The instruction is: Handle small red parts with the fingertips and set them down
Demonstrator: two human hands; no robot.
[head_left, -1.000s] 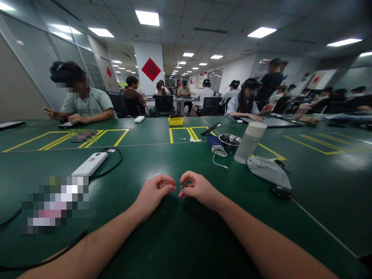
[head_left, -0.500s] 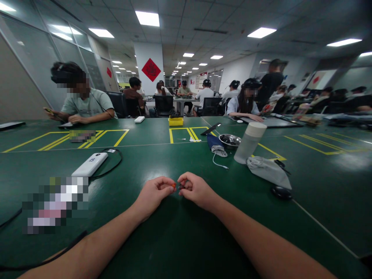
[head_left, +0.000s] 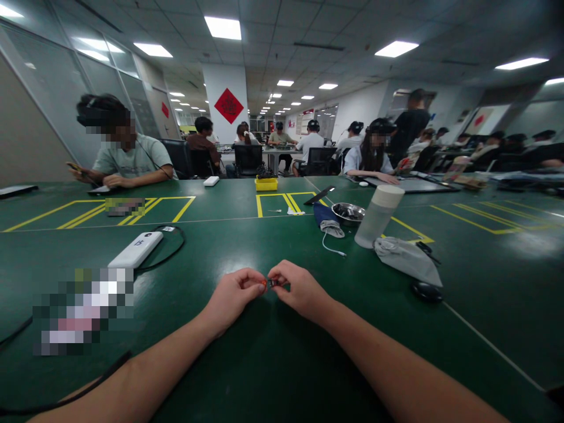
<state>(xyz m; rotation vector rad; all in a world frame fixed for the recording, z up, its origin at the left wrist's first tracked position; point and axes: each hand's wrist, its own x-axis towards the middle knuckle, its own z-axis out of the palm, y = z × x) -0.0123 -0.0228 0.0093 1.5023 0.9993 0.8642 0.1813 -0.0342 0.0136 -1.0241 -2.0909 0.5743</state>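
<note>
Head view: by the left hand (head_left: 238, 291), above the near middle of the desk (head_left: 247, 358), a small orange piece (head_left: 265, 284) is pinched in nearly closed fingers. Just to its right, a small dark piece (head_left: 272, 282) is gripped likewise by the right hand (head_left: 300, 289); whether the pieces touch cannot be told. Alignment seems in hand, and steady fingers are called for.

This looks like a large shared office fitted out as a workroom: light panels (head_left: 223, 27) sit in a tiled ceiling (head_left: 291, 35), a glass partition (head_left: 53, 70) lines the left, office chairs (head_left: 249, 160) stand by far desks (head_left: 274, 151), and yellow lines (head_left: 184, 208) mark the near green table (head_left: 211, 247).
</note>
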